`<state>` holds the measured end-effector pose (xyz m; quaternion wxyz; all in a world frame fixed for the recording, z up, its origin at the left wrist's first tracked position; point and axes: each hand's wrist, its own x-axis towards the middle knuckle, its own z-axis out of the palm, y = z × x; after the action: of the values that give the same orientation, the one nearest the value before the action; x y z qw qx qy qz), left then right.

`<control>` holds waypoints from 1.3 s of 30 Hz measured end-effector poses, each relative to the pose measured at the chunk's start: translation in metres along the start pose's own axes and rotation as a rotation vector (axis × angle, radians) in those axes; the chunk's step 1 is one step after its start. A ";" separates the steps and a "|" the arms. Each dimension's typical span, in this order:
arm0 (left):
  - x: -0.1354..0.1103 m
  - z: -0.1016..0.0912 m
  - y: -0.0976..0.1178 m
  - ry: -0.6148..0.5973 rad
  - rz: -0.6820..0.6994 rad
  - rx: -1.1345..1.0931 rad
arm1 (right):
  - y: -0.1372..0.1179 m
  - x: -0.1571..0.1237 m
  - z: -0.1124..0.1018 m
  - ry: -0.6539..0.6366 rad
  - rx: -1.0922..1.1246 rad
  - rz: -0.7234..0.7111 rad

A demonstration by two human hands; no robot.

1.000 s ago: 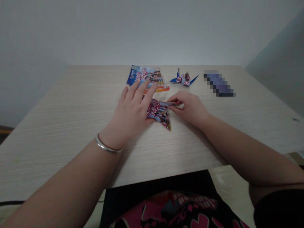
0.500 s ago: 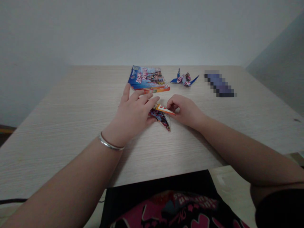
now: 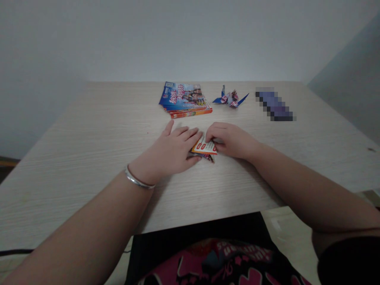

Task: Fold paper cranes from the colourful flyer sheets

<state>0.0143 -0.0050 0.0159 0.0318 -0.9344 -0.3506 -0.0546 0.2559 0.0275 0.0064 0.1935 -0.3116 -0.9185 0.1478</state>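
A small folded piece of printed paper (image 3: 204,148) lies on the wooden table (image 3: 89,130) in front of me, its white and orange side up. My left hand (image 3: 172,150) rests flat on its left part, fingers stretched out and pressing it down. My right hand (image 3: 230,139) holds the paper's right edge with curled fingers, thumb and fingertips pinched on the fold. A silver bangle (image 3: 136,180) sits on my left wrist.
A stack of colourful printed sheets (image 3: 184,99) lies farther back on the table. To its right stands a finished paper crane (image 3: 230,98). A pixelated dark object (image 3: 274,105) lies at the back right. The table's near edge runs just above my lap.
My right hand folded a flap of the paper over toward me, so the white and orange side now shows. My left hand slid nearer and flattened onto the paper.
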 end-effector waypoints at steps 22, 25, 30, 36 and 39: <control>0.010 -0.009 -0.003 0.046 0.145 0.062 | -0.001 -0.004 -0.009 -0.096 -0.149 0.106; 0.011 -0.015 -0.001 0.023 0.168 0.091 | -0.003 -0.004 -0.011 -0.107 -0.159 0.105; 0.011 -0.018 0.004 0.065 0.133 0.091 | -0.004 -0.006 -0.009 -0.009 -0.082 0.214; 0.010 -0.012 -0.003 0.273 -0.021 -0.001 | 0.003 -0.011 -0.003 0.166 0.305 0.246; 0.010 -0.009 -0.007 0.413 -0.105 -0.094 | 0.004 -0.011 0.002 0.265 0.432 0.181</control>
<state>0.0167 0.0063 0.0265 0.0565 -0.8842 -0.3822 -0.2625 0.2651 0.0231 0.0006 0.3599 -0.3607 -0.8007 0.3151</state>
